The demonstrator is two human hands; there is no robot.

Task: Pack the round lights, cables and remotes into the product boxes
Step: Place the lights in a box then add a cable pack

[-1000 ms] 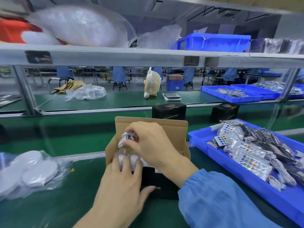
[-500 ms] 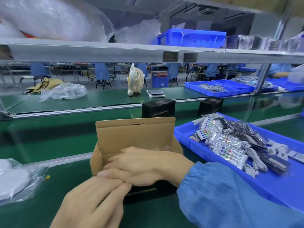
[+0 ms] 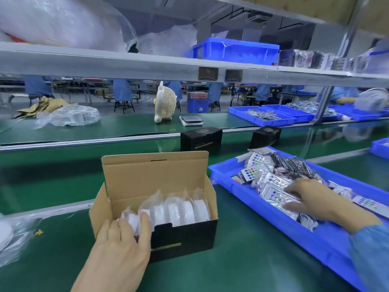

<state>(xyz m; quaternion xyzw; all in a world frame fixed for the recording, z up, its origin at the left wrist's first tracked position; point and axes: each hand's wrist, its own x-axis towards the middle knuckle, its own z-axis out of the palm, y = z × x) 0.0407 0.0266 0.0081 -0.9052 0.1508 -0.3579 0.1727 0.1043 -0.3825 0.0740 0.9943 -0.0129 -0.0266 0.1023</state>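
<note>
**Lights in, remotes next**

The product box [image 3: 160,209] stands open on the green worktop [image 3: 242,256], its lid flap upright at the back. Inside, the round lights [image 3: 181,209] stand on edge in a row, each in a thin clear bag. The left hand [image 3: 124,241] rests over the box's near left corner, its grip relaxed, fingertips [image 3: 145,218] pressing the nearest bagged light. The right hand [image 3: 313,199] reaches into the blue tray [image 3: 233,186] just right of the box, fingers spread on a bagged remote [image 3: 275,194]. Whether that grip has closed on it I cannot tell.

The remotes look light, thin and fairly stiff, but their glossy bags probably slide against each other, so a pinch across the short edges should hold better than a flat palm. The cables [image 3: 307,223], coiled in bags among them, look soft and likely to snag on neighbours. The lights seem light and rigid, packed snugly.

The worktop is a smooth green belt. Two closed black boxes [image 3: 201,139] sit behind, then a small fan [image 3: 165,102]. A loaded shelf [image 3: 105,62] hangs overhead. More bagged lights [image 3: 12,237] lie at far left.
</note>
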